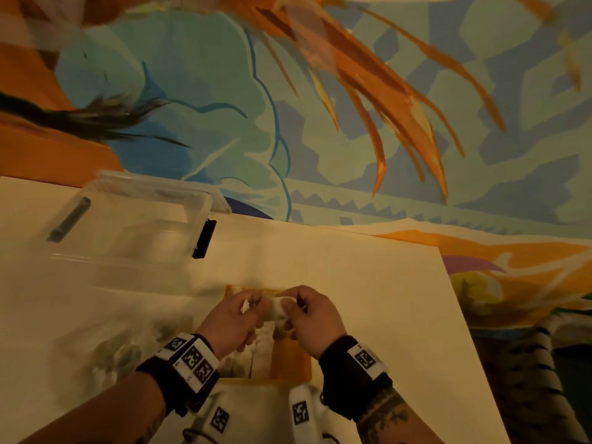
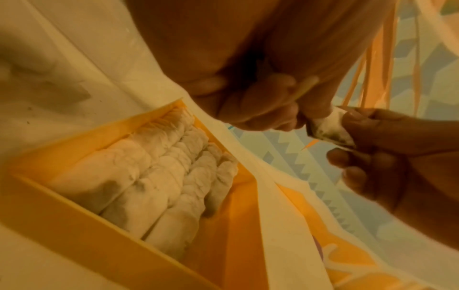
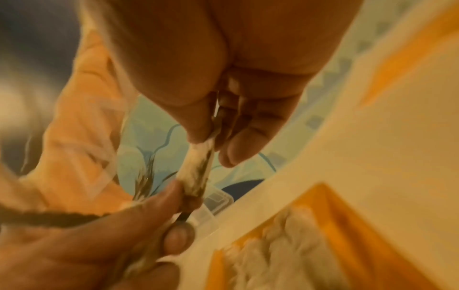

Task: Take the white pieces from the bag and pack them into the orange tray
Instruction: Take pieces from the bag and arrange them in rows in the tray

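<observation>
Both hands hold one small white piece (image 1: 278, 310) between them, above the far end of the orange tray (image 1: 293, 358). My left hand (image 1: 256, 307) pinches its left end and my right hand (image 1: 293, 307) pinches its right end. In the left wrist view the white piece (image 2: 330, 127) shows dark smudges and spans both hands. The orange tray (image 2: 74, 225) holds several rows of packed white pieces (image 2: 161, 176), with bare orange floor along its right side. A clear bag (image 1: 112, 350) with pale lumps lies blurred to the left of the tray.
A clear plastic box (image 1: 134, 232) with a black latch (image 1: 204, 238) stands at the back left of the cream table (image 1: 368, 299). The table's right edge runs diagonally past my right wrist. A painted wall rises behind.
</observation>
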`<state>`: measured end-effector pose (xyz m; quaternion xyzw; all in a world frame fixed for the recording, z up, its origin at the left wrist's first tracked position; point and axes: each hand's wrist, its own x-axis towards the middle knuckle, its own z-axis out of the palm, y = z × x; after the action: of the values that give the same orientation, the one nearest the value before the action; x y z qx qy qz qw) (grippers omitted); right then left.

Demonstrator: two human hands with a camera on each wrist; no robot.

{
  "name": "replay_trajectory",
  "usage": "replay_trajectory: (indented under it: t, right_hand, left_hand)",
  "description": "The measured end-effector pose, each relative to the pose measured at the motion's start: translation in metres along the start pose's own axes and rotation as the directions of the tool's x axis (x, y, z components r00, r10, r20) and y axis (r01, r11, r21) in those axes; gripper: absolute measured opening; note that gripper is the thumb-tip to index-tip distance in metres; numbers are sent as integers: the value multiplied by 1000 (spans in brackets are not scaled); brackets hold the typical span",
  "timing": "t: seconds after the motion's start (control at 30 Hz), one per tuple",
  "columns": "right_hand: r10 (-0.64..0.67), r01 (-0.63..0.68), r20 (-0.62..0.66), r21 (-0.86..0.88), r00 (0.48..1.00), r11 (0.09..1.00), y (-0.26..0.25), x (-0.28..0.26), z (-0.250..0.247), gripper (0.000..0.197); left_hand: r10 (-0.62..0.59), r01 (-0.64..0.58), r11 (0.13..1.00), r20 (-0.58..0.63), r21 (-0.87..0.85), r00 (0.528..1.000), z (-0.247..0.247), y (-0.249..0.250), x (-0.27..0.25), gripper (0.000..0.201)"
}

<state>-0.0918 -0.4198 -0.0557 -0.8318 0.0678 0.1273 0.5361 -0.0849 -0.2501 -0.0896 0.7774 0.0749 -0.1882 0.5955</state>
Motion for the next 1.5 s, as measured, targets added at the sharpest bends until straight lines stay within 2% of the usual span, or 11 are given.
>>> replay_trajectory:
  t: [0.13,0.23,0.3,0.37,0.53,0.67,0.77,0.9,1.03,1.17,1.5]
  right_hand:
    - [-152,145,3,-311,988,939,-6,9,-18,10]
    - [-169,254,201,-551,965,795,-12,14,-25,9]
    - [-149,311,303,-607,941,732,-13,15,-23,12]
    - [-169,325,306,-586,937,742,-11,15,-18,14]
    - [-157,232,198,-453,968,861,3,15,-14,15]
    - [-75,134,143,-469,987,873,16,22,-11,5]
    - [30,9,65,-526,997,850,27,34,-12,3]
    - [175,-69,93,-667,980,742,42,46,1,19]
    - [291,-125,108,-725,950,678,49,55,20,22]
    - [357,-167,87,-764,930,623,54,65,35,30]
    - [427,-272,26,-735,904,621,64,79,50,25]
  left_hand:
    - [46,-46,989,0,141,999,-5,-6,-4,4]
    - [122,-120,958,10,259,992,-4,-8,-3,23]
    - [146,-161,942,72,293,987,-1,-5,-4,23]
    - [154,-184,911,110,370,982,3,-4,-3,16]
    - [161,-157,909,22,385,987,4,-13,6,27]
    - [116,-122,916,37,383,993,0,-19,9,13]
    - [62,-2,898,-121,440,991,-15,-26,15,6]
    - [-18,146,814,-226,563,974,-38,-44,29,39]
    - [-139,216,766,-173,605,975,-48,-62,35,64]
    - [-163,228,776,-162,589,973,-47,-66,37,60]
    - [-182,219,789,-121,574,976,-50,-63,34,62]
